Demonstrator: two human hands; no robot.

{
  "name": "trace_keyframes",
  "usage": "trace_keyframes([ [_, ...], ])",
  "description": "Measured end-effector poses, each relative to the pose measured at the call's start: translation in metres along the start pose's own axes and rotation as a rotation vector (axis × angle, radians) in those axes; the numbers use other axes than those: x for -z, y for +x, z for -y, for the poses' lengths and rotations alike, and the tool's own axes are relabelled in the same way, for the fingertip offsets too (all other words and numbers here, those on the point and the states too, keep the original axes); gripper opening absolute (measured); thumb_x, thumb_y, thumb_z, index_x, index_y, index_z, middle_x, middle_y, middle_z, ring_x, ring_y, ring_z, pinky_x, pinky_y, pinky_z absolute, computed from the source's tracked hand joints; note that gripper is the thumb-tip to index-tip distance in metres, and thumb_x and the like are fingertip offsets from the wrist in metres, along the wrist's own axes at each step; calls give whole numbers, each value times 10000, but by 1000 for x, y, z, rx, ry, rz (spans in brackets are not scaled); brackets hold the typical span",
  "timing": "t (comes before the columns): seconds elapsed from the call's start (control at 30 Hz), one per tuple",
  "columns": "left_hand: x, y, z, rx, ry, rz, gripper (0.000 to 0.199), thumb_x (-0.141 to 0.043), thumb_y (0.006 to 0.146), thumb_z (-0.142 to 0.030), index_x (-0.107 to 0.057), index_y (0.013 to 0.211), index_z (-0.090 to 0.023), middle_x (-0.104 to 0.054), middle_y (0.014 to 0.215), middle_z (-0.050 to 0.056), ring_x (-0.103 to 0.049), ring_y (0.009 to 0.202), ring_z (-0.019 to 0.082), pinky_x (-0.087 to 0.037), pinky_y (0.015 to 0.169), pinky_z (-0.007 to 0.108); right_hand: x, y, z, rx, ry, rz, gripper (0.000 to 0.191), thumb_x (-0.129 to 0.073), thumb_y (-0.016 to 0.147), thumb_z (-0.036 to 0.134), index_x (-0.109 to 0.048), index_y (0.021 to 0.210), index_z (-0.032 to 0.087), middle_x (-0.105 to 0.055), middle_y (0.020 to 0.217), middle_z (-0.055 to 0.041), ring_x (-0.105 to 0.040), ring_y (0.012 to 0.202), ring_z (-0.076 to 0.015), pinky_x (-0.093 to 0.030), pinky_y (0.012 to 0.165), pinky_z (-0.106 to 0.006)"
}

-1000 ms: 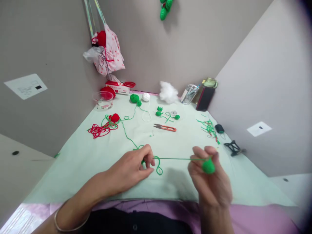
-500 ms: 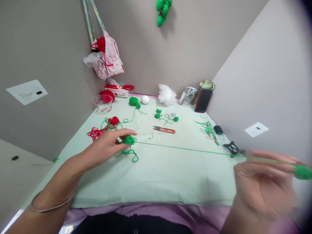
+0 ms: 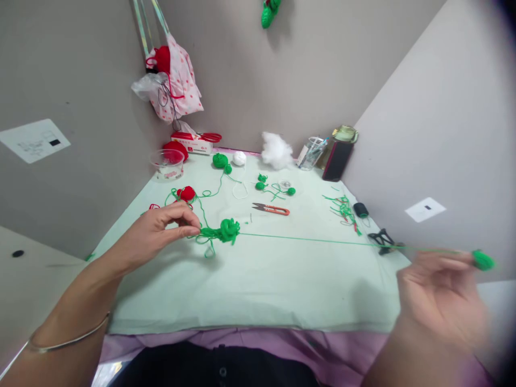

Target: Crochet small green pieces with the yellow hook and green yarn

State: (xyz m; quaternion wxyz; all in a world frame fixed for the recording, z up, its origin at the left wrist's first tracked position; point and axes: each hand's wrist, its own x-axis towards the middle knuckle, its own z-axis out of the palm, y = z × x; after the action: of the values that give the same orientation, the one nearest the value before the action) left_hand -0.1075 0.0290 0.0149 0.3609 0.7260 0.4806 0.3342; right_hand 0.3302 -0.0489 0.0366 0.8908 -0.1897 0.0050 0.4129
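My left hand (image 3: 171,226) pinches strands beside a green crocheted piece (image 3: 229,230), held just above the table. Loose green loops hang below its fingertips. A taut strand of green yarn (image 3: 306,238) runs from that piece across to my right hand (image 3: 439,293) at the far right. Blurred by motion, the right hand has its fingers closed on a small green crocheted piece (image 3: 482,260), which sticks out past the fingertips. Orange-handled thread snips (image 3: 271,209) lie on the table behind the strand.
At the back are green yarn (image 3: 220,160), a white yarn ball (image 3: 239,158), stuffing (image 3: 277,151), a plastic cup (image 3: 312,153) and a phone (image 3: 337,162). Yarn scraps (image 3: 344,212) and a black thread spool (image 3: 360,210) lie right. Red yarn (image 3: 186,193) and a plastic tub (image 3: 167,165) stand left.
My left hand has shifted left and pinches the strands, so the green piece now shows beyond its fingertips. My right hand has moved slightly; the strand between them stays taut. The view tilted a little.
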Motion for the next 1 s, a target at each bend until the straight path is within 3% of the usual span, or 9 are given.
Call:
trace_keyframes([
  [0.1, -2, -2, 5, 10, 106, 2, 250, -708, 945, -474, -739, 799, -273, -692, 946, 34, -597, 990, 263, -418, 966, 386, 11, 9, -2, 19, -52, 57, 514, -384, 1107, 158, -769, 773, 223, -734, 682, 31, -751, 579, -53, -561, 489, -78],
  [0.2, -9, -5, 7, 10, 115, 114, 239, -706, 944, -511, -754, 886, -284, -705, 1100, 54, -590, 1142, 301, -422, 1034, 408, 24, 11, -16, -35, -309, 188, 316, -631, 1016, 138, -769, 765, 271, -680, 693, -4, -671, 511, -62, -527, 417, -98],
  [0.3, -18, -5, 6, -2, 172, 181, 230, -680, 964, -506, -760, 1039, -303, -690, 1274, 70, -540, 1281, 336, -408, 1090, 436, 25, 3, -39, -191, -623, 360, 151, -889, 798, 270, -750, 740, 264, -584, 682, -8, -547, 492, -74, -482, 367, -158],
  [0.43, -24, 1, 5, -54, 213, 234, 242, -691, 957, -459, -752, 1139, -312, -705, 1275, 81, -581, 1240, 335, -420, 1080, 433, 2, -15, -70, -435, -934, 674, 305, -901, 741, 449, -687, 720, 233, -572, 691, -5, -465, 512, -99, -414, 360, -213],
  [0.6, -31, 23, 5, -1, 185, 323, 305, -734, 855, -324, -772, 1156, -286, -764, 1150, 74, -671, 1050, 299, -472, 876, 358, -37, -16, -103, -672, -991, 914, 343, -871, 758, 507, -698, 762, 211, -627, 651, -11, -508, 496, -115, -388, 367, -221],
  [0.7, -38, 44, 1, 29, 122, 282, 240, -705, 844, -295, -787, 1069, -277, -766, 915, 30, -652, 791, 230, -427, 708, 313, -50, -8, -128, -792, -975, 969, 293, -845, 773, 451, -732, 872, 200, -696, 699, -11, -491, 465, -98, -377, 361, -215],
  [0.77, -43, 57, -4, 26, 70, 246, 288, -679, 850, -278, -769, 1124, -273, -737, 869, 8, -610, 699, 193, -402, 652, 299, -52, -3, -146, -817, -972, 975, 260, -830, 778, 402, -730, 900, 194, -717, 711, -10, -464, 464, -80, -351, 371, -197],
  [0.87, -49, 73, -14, 16, -63, 136, 371, -635, 861, -279, -707, 1222, -240, -653, 845, -7, -573, 687, 168, -412, 641, 289, -47, 3, -167, -720, -1040, 939, 274, -814, 765, 413, -709, 886, 190, -683, 654, 6, -462, 492, -84, -348, 412, -198],
  [1.0, -61, 79, -17, 10, -249, 35, 363, -670, 826, -292, -690, 1178, -207, -587, 858, -18, -575, 727, 150, -452, 690, 284, -32, 9, -177, -590, -1131, 894, 382, -798, 776, 533, -680, 887, 188, -604, 585, 37, -424, 490, -85, -295, 430, -211],
])
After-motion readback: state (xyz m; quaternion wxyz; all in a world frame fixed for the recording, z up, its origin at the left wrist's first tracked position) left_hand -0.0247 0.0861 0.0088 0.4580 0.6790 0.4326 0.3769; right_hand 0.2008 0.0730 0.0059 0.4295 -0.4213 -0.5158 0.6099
